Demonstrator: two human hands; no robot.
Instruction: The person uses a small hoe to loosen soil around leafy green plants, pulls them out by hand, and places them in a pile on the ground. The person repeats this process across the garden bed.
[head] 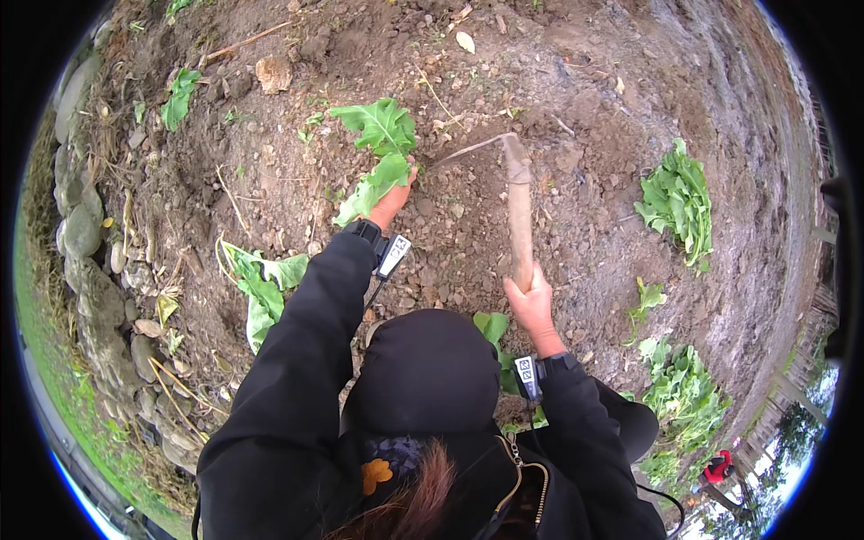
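Observation:
My left hand [393, 201] is closed around a leafy green plant [381, 129], low on its stem. One broad leaf droops over the wrist and hides part of the fingers. In my right hand [533, 300] is the wooden handle of a short hand hoe [518, 202], gripped near its end. Its thin metal blade [472, 147] reaches left across the soil, with its tip close beside my left hand. Whether the edge is in the soil I cannot tell. Loose green leaves [262, 290] lie left of my left forearm.
Bunches of leafy greens lie on the soil at right, one upper [678, 202] and one lower [682, 391]. Rounded stones [82, 231] form a border along the left. A beige rock [273, 74] sits at upper left. A person in red [718, 466] is far off at lower right.

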